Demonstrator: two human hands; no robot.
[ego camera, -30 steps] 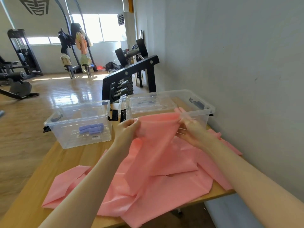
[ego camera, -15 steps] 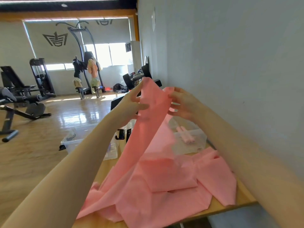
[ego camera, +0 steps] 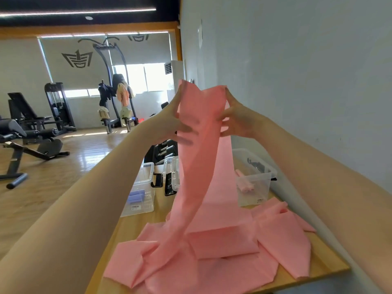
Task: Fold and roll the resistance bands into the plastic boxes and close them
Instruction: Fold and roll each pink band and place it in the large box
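A long pink resistance band (ego camera: 201, 166) hangs from both my hands, held high above the wooden table (ego camera: 324, 266). My left hand (ego camera: 171, 122) pinches its top left edge and my right hand (ego camera: 235, 117) pinches the top right edge. The band's lower length lies crumpled in loose folds on the table. Behind it stand two clear plastic boxes without lids: the left box (ego camera: 142, 194) holds rolled purple bands (ego camera: 135, 196), the right box (ego camera: 256, 183) holds a rolled pink band (ego camera: 245, 185).
A grey wall runs close along the table's right side. A black dumbbell rack (ego camera: 163, 151) stands just beyond the boxes. Gym benches and machines (ego camera: 31, 132) stand on the wood floor to the left.
Both hands have lifted the band's end from just above the table to high in the air, pulling it taut and spreading its top edge. The camera has tilted up.
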